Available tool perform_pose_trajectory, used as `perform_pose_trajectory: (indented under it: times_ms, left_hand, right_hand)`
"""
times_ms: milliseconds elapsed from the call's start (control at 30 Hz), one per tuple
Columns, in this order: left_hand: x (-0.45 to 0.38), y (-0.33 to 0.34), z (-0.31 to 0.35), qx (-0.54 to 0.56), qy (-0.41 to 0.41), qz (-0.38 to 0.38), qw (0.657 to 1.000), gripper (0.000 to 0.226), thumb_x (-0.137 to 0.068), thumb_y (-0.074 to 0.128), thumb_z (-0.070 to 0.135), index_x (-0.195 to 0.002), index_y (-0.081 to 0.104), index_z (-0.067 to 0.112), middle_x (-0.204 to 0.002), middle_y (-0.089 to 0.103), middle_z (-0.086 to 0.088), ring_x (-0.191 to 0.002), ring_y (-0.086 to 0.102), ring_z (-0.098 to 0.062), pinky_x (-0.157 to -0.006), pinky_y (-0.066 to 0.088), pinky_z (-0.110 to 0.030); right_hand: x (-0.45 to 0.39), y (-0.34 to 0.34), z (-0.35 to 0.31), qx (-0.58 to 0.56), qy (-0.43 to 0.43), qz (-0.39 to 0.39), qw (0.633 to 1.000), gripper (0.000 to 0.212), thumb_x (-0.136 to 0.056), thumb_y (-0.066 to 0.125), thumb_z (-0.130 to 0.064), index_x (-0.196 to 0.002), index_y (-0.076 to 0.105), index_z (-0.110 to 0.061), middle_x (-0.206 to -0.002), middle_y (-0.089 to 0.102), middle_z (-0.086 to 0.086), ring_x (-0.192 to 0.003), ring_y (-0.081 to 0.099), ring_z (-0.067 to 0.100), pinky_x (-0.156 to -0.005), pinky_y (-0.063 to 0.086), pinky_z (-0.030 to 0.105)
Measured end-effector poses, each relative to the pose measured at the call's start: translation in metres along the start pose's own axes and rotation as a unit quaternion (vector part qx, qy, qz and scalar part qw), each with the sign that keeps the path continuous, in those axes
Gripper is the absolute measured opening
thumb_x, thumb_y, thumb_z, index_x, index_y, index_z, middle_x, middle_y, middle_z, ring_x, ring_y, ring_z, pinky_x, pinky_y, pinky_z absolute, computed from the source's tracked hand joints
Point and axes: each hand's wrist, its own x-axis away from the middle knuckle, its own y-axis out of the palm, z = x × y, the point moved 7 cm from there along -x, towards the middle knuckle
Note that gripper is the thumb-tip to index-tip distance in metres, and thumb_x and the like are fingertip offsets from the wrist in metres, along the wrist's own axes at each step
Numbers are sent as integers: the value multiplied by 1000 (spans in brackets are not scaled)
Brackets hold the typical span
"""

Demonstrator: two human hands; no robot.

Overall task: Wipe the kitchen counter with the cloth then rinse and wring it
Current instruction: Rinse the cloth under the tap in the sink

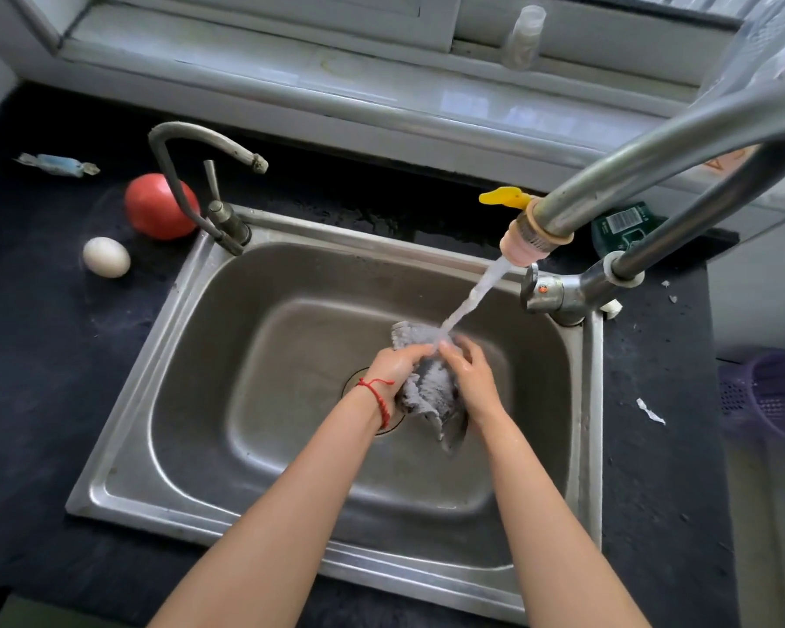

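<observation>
Here both hands [431,369] grip the cloth [427,392] under running water [472,296]

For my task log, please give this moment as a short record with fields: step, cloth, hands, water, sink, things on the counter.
step: rinsing
cloth: grey cloth, bunched, under the stream
hands: left hand and right hand both grip it
water: running from the large faucet
sink: steel sink, no dishes visible
counter left of sink: tomato, egg, wrapped candy

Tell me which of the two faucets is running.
The large steel faucet with the pink nozzle, right of the sink, pours onto the grey cloth; the small curved faucet is dry.
</observation>
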Motion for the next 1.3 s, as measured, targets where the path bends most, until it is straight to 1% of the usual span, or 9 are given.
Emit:
perform_pose_trajectory:
  times_ms: [100, 267, 500, 600, 767, 967, 1067, 1133, 1300]
  left_hand:
    - [6, 1, 4, -44, -12, -21, 999, 10, -78, 57, 13, -83, 64, 7, -78, 63, -12, -72, 61, -26, -73, 52, -32]
    - [7, -22, 1, -86, -44, 64, 993, 10, -66, 54, 16, -58, 49, 11, -63, 48, -8, -56, 46, -23, -56, 38, -26]
    - [-64, -36, -88, 9, -143, 97, 985, 42, -71, 60, 60, -78, 63, 19, -111, 65, -1, -102, 62, -20, -85, 52, -30]
    - [-96, -28, -129, 65, -190, 88, 976, 51, -66, 58, 70, -71, 55, 19, -116, 63, -7, -102, 60, -20, -78, 53, -32]
    - [-7, -7, -57, -12, -105, 94, 990, 30, -90, 37, 26, -63, 45, 17, -72, 53, -8, -73, 54, -24, -70, 44, -28]
    - [-18, -8, -41, 175, -149, 109, 967, 36, -89, 50, 44, -61, 37, 25, -64, 47, 7, -57, 63, 2, -56, 53, -16]
    - [-12, -7, -34, 22, -103, 61, 993, 43, -93, 40, 21, -50, 40, 19, -31, 46, 6, -30, 52, -6, -36, 42, -13]
    - [-9, -3, -21, -105, -62, 59, 991, 26, -81, 55, 20, -57, 49, 15, -49, 54, -2, -44, 52, -12, -53, 47, -19]
    - [0, -8, 2, -39, 13, 57, 998, 21, -90, 50, 29, -74, 60, 19, -84, 62, -5, -87, 61, -26, -96, 46, -41]
  right_hand:
    - [0, 13, 27, -114, 117, -107, 981, 66, -69, 72, -45, -118, 58, -4, -112, 67, 19, -103, 65, 29, -93, 50, 41]
    - [-7, -4, -4, 14, -59, 30, 998, 8, -85, 61, -11, -92, 62, -8, -78, 63, 0, -76, 57, 14, -58, 46, 7]
    - [24, 26, -19, 19, 3, 46, 999, 53, -89, 40, -54, -90, 70, -9, -90, 69, 7, -86, 64, 19, -77, 49, 30]
    - [39, 24, -24, 208, -50, 96, 972, 56, -86, 42, -56, -82, 70, -8, -91, 71, 15, -90, 64, 31, -78, 48, 34]
    - [9, 6, -43, 320, 2, 145, 936, 58, -91, 35, -53, -107, 64, -5, -116, 63, 24, -110, 55, 41, -91, 43, 42]
    - [50, 30, -31, 301, -81, 102, 945, 54, -93, 34, -48, -98, 69, -8, -101, 68, 24, -99, 59, 40, -79, 45, 39]
    - [19, 14, -35, 361, -44, 158, 918, 58, -93, 32, -50, -105, 66, -5, -110, 65, 25, -106, 56, 42, -87, 45, 42]
    - [2, 4, -37, 352, -20, 188, 917, 60, -92, 32, -51, -107, 65, -4, -113, 63, 25, -108, 56, 42, -89, 44, 43]
    - [-11, -10, -9, 238, -4, 176, 955, 50, -95, 39, -36, -97, 66, 6, -107, 65, 30, -102, 59, 39, -84, 44, 37]
